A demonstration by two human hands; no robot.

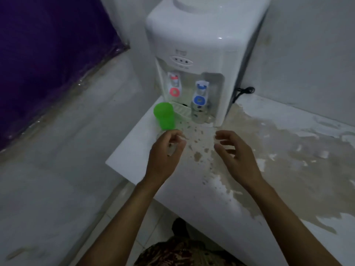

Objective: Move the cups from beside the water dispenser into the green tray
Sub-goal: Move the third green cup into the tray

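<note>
1. Two bare hands reach forward over a white counter whose paint is worn and stained.
2. The left hand has its fingers curled around what looks like a clear glass; the glass is blurred and nearly see-through, so I cannot tell for certain that it is being gripped.
3. The right hand hovers with fingers loosely bent and spread, holding nothing.
4. A green cup stands upside down just beyond the left hand's fingertips, very close to them but apart.
5. A clear glass cup stands further ahead, between the two hands, under the blue tap of a white water dispenser.
6. A red tap sits beyond the green cup.
7. The dispenser's top is cut off by the upper edge.
8. A black cord shows behind the dispenser, well beyond the right hand.
9. The view is dim and soft, so fine detail is hard to read.
</note>
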